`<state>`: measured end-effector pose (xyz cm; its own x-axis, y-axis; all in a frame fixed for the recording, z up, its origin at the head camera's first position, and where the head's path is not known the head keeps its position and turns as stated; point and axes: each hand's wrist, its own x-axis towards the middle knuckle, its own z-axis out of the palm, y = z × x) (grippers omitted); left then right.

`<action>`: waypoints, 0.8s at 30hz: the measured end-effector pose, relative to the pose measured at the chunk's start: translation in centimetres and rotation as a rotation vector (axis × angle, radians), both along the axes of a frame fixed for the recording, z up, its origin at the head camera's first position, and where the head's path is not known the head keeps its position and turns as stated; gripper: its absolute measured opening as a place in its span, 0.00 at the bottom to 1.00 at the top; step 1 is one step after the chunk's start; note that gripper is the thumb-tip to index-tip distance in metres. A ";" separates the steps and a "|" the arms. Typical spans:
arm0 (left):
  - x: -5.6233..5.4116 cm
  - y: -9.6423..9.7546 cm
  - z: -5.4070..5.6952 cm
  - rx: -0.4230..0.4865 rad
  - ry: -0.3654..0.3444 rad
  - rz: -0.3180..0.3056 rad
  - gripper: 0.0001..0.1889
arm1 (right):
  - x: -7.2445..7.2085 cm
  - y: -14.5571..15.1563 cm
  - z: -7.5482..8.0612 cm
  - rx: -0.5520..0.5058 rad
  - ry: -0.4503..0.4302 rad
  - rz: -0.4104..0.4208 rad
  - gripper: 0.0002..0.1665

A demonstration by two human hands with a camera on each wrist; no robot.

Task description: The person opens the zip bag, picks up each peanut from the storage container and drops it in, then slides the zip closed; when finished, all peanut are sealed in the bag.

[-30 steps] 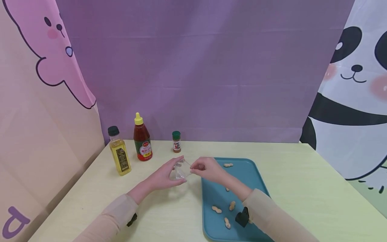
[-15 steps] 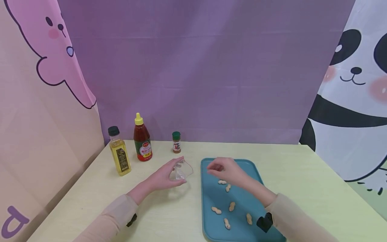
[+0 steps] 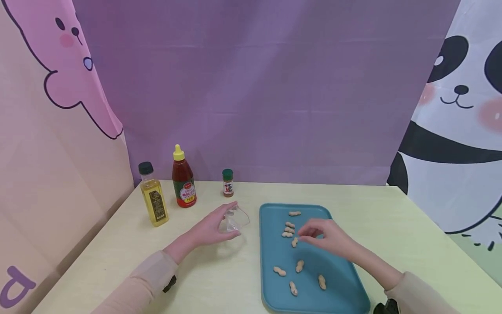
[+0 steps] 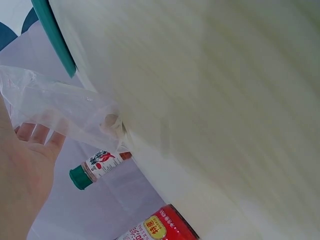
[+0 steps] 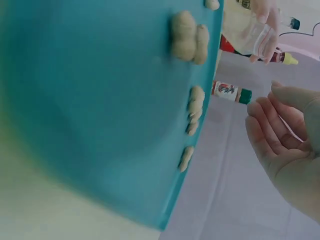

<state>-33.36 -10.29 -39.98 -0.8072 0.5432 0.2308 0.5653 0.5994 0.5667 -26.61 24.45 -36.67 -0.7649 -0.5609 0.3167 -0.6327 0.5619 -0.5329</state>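
In the head view my left hand holds up a clear plastic bag, its mouth spread between thumb and fingers and facing right. A tan lump, like a peanut, shows in the bag's lower end in the left wrist view. My right hand hovers over the blue tray, fingers loosely bent, with nothing between them. Just left of its fingertips in the head view lies a peanut. Several more unshelled peanuts are scattered on the tray, among them one peanut towards the front.
Along the back left of the pale table stand an oil bottle with a black cap, a ketchup bottle and a small green-capped spice jar. A purple cloth hangs behind the table.
My right hand has let go of the bag's edge and moved right and towards me over the tray, uncovering several peanuts. The left hand keeps the bag in about the same place.
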 end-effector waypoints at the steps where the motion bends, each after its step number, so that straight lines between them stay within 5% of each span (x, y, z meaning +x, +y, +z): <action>1: 0.0 0.0 0.0 0.001 0.000 0.000 0.45 | 0.2 0.4 -0.1 0.003 -0.014 0.003 0.09; 10: 0.1 0.1 0.1 -0.004 -0.020 0.005 0.45 | 2.1 3.0 -1.4 0.047 -0.218 0.040 0.15; 24: 0.3 0.3 0.1 -0.011 -0.035 -0.003 0.45 | 3.2 4.4 -2.5 -0.009 -0.443 0.264 0.10</action>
<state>-33.06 -10.02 -39.89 -0.8131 0.5480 0.1964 0.5471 0.6042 0.5793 -23.41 28.87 -39.19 -0.6594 -0.7518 0.0001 -0.4645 0.4073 -0.7863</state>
